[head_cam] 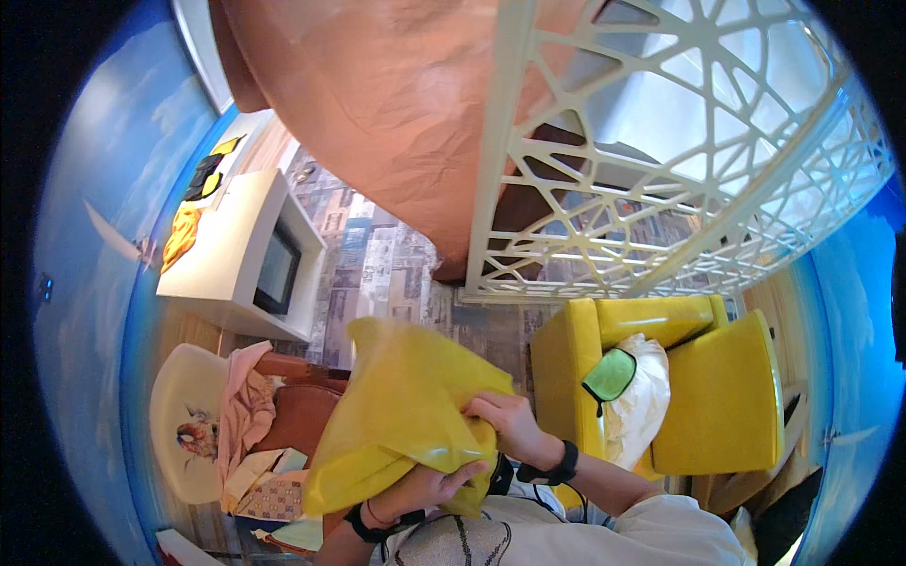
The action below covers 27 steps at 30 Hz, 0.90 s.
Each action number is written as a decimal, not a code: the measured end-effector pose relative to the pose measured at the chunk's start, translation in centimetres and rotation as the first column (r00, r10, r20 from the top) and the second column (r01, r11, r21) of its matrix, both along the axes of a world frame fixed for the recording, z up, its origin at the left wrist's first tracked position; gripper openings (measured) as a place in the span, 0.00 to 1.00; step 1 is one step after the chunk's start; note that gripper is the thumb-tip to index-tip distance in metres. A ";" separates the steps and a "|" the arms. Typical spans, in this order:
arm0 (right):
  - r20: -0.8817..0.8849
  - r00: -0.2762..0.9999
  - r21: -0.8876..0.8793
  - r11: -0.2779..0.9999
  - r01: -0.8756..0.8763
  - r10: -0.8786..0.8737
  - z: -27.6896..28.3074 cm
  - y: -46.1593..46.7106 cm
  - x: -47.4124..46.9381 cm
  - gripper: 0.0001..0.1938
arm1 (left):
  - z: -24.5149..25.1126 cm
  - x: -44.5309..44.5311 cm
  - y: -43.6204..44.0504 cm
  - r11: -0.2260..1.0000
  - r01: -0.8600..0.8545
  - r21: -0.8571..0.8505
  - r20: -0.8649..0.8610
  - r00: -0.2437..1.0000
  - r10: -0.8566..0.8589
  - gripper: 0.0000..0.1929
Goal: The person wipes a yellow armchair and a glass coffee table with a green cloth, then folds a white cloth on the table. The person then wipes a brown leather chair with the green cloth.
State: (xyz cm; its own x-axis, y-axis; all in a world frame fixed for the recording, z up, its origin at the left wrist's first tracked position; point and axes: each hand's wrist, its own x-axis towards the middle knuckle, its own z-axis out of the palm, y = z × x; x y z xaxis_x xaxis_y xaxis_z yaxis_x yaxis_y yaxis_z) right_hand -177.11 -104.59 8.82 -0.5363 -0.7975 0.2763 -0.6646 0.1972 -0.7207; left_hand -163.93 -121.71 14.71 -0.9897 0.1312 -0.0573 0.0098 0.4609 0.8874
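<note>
A yellow cushion cover (pixel 414 396), glossy and creased, is held up in front of my body and looks partly filled. My right hand (pixel 502 417) grips its right edge, with the fingers curled over the material. Lower down, my left hand (pixel 432 488) holds the near edge, its thumb towards the right and part of the hand tucked under a fold. Whether anything is inside the cover cannot be seen. To the right, a white pillow (pixel 640 403) leans on a yellow armchair (pixel 715 403), with a green cloth piece (pixel 612 375) on it.
At left stand a white cabinet (pixel 219 255) with an open shelf and a pale chair (pixel 184 417) beside folded clothes (pixel 272 495). Ahead are a brown-covered bed (pixel 382 106) and a white lattice partition (pixel 637 163). Yellow and dark cloths (pixel 205 177) lie on the far left furniture.
</note>
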 end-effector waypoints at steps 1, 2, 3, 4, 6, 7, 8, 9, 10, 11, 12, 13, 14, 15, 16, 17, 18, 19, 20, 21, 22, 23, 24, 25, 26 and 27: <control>-0.068 0.996 -0.013 0.998 0.055 -0.056 1.2 1.0 -0.2 0.10 | 0.8 -0.8 0.3 0.998 0.064 0.014 -0.016 0.998 -0.063 0.20; -0.106 0.992 -0.006 0.997 0.075 -0.075 2.7 2.3 -0.7 0.10 | 1.6 -1.6 0.7 0.991 0.127 0.033 -0.034 0.991 -0.126 0.18; -0.154 0.976 -0.061 0.987 0.146 -0.154 2.9 3.5 -1.2 0.08 | 2.0 -2.2 1.0 0.987 0.154 0.053 -0.125 0.981 -0.146 0.17; -0.195 0.950 -0.074 0.970 0.233 -0.243 3.8 5.1 -1.8 0.09 | 2.4 -2.9 1.4 0.980 0.182 0.077 -0.222 0.962 -0.162 0.15; -0.267 0.869 -0.112 0.908 0.403 -0.418 6.6 8.7 -3.2 0.10 | 4.7 -4.8 2.3 0.966 0.232 0.112 -0.253 0.947 -0.198 0.13; -0.294 0.815 -0.152 0.867 0.475 -0.499 8.5 10.1 -3.7 0.09 | 4.5 -5.1 2.6 0.969 0.209 0.131 -0.297 0.941 -0.163 0.14; -0.391 0.737 -0.147 0.828 0.541 -0.551 10.2 11.8 -4.4 0.09 | 3.8 -5.5 2.9 0.969 0.187 0.159 -0.345 0.930 -0.123 0.14; -0.464 0.658 -0.158 0.786 0.597 -0.593 11.0 13.3 -4.9 0.08 | 3.1 -5.9 2.8 0.973 0.156 0.171 -0.380 0.922 -0.081 0.15; -0.489 0.584 -0.171 0.728 0.664 -0.648 12.1 14.9 -5.2 0.08 | 2.4 -6.6 2.8 0.971 0.187 0.150 -0.411 0.905 -0.110 0.14; -0.509 0.508 -0.187 0.665 0.723 -0.695 12.9 16.3 -5.5 0.07 | 1.4 -6.9 2.8 0.972 0.190 0.135 -0.392 0.912 -0.124 0.13; -0.540 0.439 -0.186 0.611 0.769 -0.718 13.8 17.6 -5.7 0.06 | 0.2 -6.9 2.9 0.973 0.195 0.120 -0.372 0.918 -0.138 0.12; -0.571 0.370 -0.187 0.554 0.811 -0.733 14.4 18.8 -6.0 0.06 | -0.5 -6.9 3.0 0.974 0.199 0.107 -0.352 0.924 -0.150 0.10; -0.625 0.309 -0.201 0.531 0.823 -0.717 14.3 19.9 -6.7 0.05 | -0.7 -7.0 3.0 0.974 0.202 0.104 -0.296 0.941 -0.164 0.09; -0.651 0.295 -0.148 0.498 0.854 -0.700 13.6 21.2 -7.1 0.06 | -1.2 -7.1 3.0 0.976 0.192 0.098 -0.219 0.961 -0.167 0.09; -0.672 0.287 -0.097 0.465 0.880 -0.682 12.4 22.3 -7.8 0.07 | -1.8 -6.9 2.8 0.980 0.177 0.087 -0.138 0.977 -0.165 0.08; -0.691 0.284 -0.045 0.432 0.901 -0.665 10.8 23.6 -8.6 0.08 | -2.4 -6.5 2.5 0.984 0.161 0.072 -0.055 0.986 -0.157 0.08; -0.698 0.285 0.009 0.389 0.921 -0.657 8.1 25.4 -9.6 0.10 | -3.1 -6.3 2.4 0.990 0.138 0.039 -0.045 0.990 -0.136 0.08; -0.697 0.297 0.078 0.342 0.936 -0.653 5.1 27.4 -10.5 0.10 | -3.9 -6.1 2.3 0.993 0.115 0.010 -0.037 0.993 -0.114 0.09; -0.698 0.310 0.149 0.293 0.944 -0.646 1.7 29.4 -11.3 0.11 | -4.9 -5.8 2.2 0.996 0.090 -0.015 -0.030 0.995 -0.090 0.09; -0.692 0.329 0.219 0.248 0.944 -0.643 -1.7 30.9 -11.9 0.12 | -6.0 -5.2 1.8 0.998 0.060 0.003 0.016 0.998 -0.060 0.09; -0.670 0.355 0.288 0.212 0.934 -0.652 -5.3 32.0 -12.1 0.12 | -7.2 -4.3 1.2 1.000 0.025 0.014 0.066 0.997 -0.026 0.09; -0.650 0.380 0.356 0.178 0.917 -0.658 -9.0 33.0 -12.0 0.12 | -8.3 -3.5 0.6 1.000 -0.014 0.026 0.114 0.993 0.011 0.09; -0.629 0.423 0.433 0.158 0.887 -0.652 -13.2 34.5 -11.9 0.11 | -9.3 -2.6 0.0 0.998 -0.044 0.042 0.133 0.990 0.038 0.08; -0.603 0.471 0.510 0.143 0.848 -0.644 -17.2 35.7 -11.5 0.10 | -10.3 -1.5 -0.7 0.995 -0.080 0.054 0.155 0.985 0.071 0.08; -0.558 0.524 0.573 0.157 0.804 -0.644 -20.4 35.8 -10.6 0.10 | -11.2 -0.1 -1.4 0.990 -0.128 0.056 0.184 0.976 0.116 0.09; -0.523 0.575 0.628 0.170 0.759 -0.629 -23.5 36.8 -10.0 0.11 | -12.2 1.0 -1.7 0.983 -0.170 0.070 0.217 0.964 0.151 0.09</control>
